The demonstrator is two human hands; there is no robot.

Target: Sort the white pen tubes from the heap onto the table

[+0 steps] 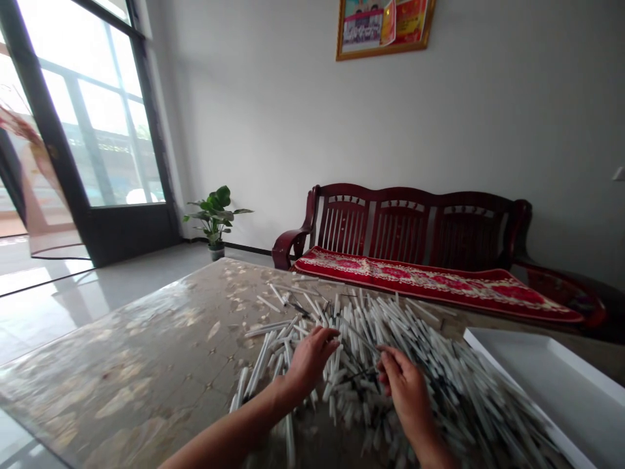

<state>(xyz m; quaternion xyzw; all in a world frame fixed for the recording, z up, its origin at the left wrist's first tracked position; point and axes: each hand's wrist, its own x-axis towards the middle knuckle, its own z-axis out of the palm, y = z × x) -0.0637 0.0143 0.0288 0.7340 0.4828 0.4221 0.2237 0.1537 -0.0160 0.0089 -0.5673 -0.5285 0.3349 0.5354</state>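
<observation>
A large heap of slender, whitish translucent tubes (364, 326), some with dark parts, is spread over the table under both hands. My left hand (312, 358) is over the left part of the heap, its fingers bent and drawn together; what they hold, if anything, is hidden. To its right, my right hand (405, 384) pinches the end of a thin tube (359, 335) between thumb and fingers. That tube slants up and left toward my left fingertips. Whether the left fingers touch it, I cannot tell.
The table (161, 365) has a patterned, glossy cover. A shallow white box lid or tray (561, 384) lies right of the heap. Behind the table stands a dark red wooden bench (400, 228) with a red floral cover (415, 277). A potted plant (216, 218) is at the far left.
</observation>
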